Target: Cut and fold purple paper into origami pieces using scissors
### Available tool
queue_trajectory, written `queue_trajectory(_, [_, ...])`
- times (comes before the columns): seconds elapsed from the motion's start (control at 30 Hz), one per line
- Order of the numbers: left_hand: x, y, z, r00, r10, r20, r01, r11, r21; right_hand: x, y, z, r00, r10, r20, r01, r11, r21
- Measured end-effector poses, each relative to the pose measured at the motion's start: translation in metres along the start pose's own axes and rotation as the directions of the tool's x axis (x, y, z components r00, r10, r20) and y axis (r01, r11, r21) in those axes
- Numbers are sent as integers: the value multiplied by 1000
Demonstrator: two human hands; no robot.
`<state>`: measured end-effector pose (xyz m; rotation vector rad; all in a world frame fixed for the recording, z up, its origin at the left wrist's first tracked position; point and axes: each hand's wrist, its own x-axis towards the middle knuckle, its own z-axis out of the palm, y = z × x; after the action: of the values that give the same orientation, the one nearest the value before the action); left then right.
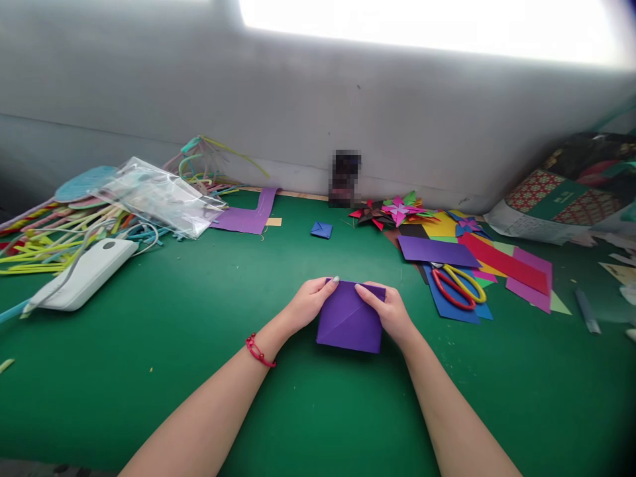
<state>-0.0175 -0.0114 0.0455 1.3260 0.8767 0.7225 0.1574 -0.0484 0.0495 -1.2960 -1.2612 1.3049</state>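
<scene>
A purple sheet of folding paper (pixel 349 324) is held between my two hands over the green table, with a crease running diagonally across it. My left hand (pixel 312 303) pinches its upper left edge, thumb on top. At the upper right edge my right hand (pixel 388 306) grips it the same way, fingers hidden behind the paper. Beyond the sheet lies a small folded blue paper square (pixel 322 230). To the right, scissors (pixel 460 286) with red and yellow handles rest on blue paper.
Colored paper sheets (pixel 517 265) and folded paper stars (pixel 397 209) lie at right, near a patterned bag (pixel 561 199). At left are a white power strip or glue-gun-like device (pixel 84 275), pipe cleaners (pixel 34 258), a clear plastic bag (pixel 163 195) and a purple offcut (pixel 243 218).
</scene>
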Motion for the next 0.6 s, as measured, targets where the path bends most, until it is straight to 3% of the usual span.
queue_trajectory(0.6, [-3,0,3,1000,-26,-5,26,1000,16,0,1,0,999,14,-37,-17,998,-59])
